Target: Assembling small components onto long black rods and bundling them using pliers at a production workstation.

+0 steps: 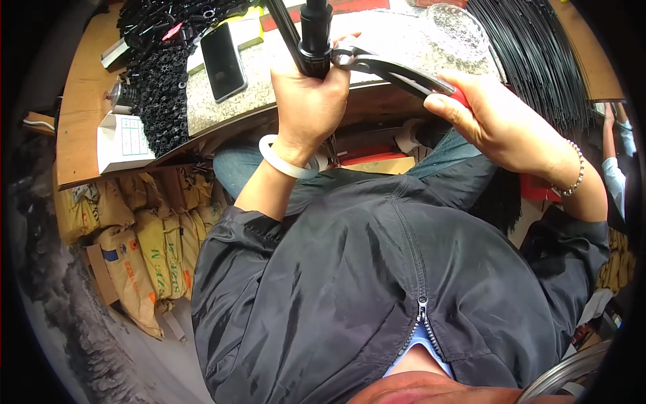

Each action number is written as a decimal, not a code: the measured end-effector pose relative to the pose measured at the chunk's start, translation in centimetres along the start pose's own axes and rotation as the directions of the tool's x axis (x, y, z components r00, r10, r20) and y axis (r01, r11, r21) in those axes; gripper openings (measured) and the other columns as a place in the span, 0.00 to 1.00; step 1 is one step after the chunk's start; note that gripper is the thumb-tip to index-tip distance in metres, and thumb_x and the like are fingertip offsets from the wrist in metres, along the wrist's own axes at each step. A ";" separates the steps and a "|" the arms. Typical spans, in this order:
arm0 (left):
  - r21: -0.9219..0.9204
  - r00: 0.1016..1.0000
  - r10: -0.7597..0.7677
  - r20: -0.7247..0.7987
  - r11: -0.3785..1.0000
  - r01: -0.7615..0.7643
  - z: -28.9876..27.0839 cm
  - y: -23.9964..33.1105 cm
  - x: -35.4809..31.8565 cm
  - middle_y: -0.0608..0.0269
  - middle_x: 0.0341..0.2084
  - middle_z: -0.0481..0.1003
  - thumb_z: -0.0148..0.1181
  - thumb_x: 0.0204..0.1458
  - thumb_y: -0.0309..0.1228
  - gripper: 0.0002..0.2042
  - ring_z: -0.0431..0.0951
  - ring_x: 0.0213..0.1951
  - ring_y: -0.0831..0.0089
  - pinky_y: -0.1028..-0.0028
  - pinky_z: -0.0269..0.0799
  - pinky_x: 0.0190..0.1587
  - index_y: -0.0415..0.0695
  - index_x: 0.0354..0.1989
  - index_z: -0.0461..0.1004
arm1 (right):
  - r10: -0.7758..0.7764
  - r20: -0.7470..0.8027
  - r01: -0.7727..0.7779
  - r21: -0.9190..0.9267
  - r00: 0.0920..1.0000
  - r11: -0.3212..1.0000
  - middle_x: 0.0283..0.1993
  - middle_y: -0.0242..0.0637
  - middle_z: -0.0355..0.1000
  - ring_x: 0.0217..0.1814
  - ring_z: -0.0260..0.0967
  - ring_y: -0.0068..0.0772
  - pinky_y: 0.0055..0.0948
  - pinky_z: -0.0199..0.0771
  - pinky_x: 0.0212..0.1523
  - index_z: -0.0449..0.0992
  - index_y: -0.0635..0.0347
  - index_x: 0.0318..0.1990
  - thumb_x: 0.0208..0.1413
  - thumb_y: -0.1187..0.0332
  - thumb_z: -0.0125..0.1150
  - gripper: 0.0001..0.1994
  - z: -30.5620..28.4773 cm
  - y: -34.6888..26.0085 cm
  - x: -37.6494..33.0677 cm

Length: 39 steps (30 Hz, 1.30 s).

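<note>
My left hand (pixel 308 104) is closed around the lower end of a black tubular piece (pixel 316 30), which points away from me over the table. A slimmer black bar (pixel 286 30) slants alongside it, and I cannot tell how the two join. In my right hand (pixel 505 124) is a pair of pliers (pixel 397 71) with dark metal jaws and red grips. The jaws reach left to the tube's lower end, beside my left fingers. What lies between the jaws is too small to make out.
Small black parts (pixel 161 94) heap at the left of the wooden table (pixel 81 141), near a black phone (pixel 223 62) and a white box (pixel 124 143). Right of the speckled board (pixel 383 40) lie many thin black rods (pixel 531 54) and a clear dish (pixel 457 30). Sacks (pixel 145 262) stand below left.
</note>
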<state>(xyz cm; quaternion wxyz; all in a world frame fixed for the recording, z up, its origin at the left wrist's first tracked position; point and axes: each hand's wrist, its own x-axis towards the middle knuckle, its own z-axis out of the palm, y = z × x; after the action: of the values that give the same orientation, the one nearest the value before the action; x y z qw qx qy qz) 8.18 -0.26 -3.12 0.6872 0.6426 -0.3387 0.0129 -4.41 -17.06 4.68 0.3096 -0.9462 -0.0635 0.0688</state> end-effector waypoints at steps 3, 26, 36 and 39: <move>0.117 0.991 0.133 0.024 0.984 -0.135 -2.4 -0.9 0.3 0.75 0.12 0.66 0.51 0.54 0.23 0.09 0.59 0.12 0.90 0.86 0.51 0.14 0.34 0.41 0.75 | -0.112 -0.123 0.117 0.030 0.986 0.993 0.24 0.35 0.61 0.25 0.56 0.28 0.26 0.62 0.29 0.65 0.66 0.46 0.61 0.65 0.47 0.13 1.7 1.8 1.1; -0.963 0.900 -0.382 0.208 0.079 0.256 -1.6 1.6 -6.9 0.55 0.41 0.72 0.50 0.52 0.52 0.21 0.72 0.43 0.62 0.64 0.67 0.49 0.47 0.21 0.67 | 0.169 -0.802 0.533 0.521 0.573 0.667 0.51 0.47 0.62 0.55 0.60 0.45 0.44 0.61 0.56 0.59 0.65 0.56 0.42 0.30 0.46 0.46 11.7 0.4 -1.2; 0.625 0.994 -0.102 0.027 0.778 0.064 -11.0 -4.1 -4.5 0.56 0.28 0.76 0.60 0.47 0.33 0.10 0.77 0.28 0.66 0.74 0.71 0.31 0.38 0.32 0.75 | 0.001 -0.585 0.511 0.709 0.811 0.486 0.24 0.40 0.67 0.27 0.65 0.31 0.36 0.70 0.35 0.68 0.64 0.32 0.60 0.63 0.49 0.12 16.1 4.9 1.2; 0.916 0.919 0.286 -0.270 0.370 0.154 -21.2 -9.6 0.9 0.50 0.32 0.73 0.63 0.42 0.34 0.13 0.73 0.33 0.58 0.66 0.69 0.39 0.41 0.35 0.76 | 0.101 -0.464 0.375 0.810 0.880 0.451 0.26 0.41 0.71 0.30 0.70 0.30 0.29 0.73 0.36 0.69 0.66 0.34 0.58 0.70 0.52 0.07 19.0 6.0 2.0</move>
<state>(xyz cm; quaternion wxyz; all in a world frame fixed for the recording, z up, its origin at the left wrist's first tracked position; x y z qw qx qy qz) 22.76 16.63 -9.86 0.2587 0.8848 -0.1564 0.3547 -5.23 -10.52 -14.25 0.7637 -0.6263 -0.0245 -0.1543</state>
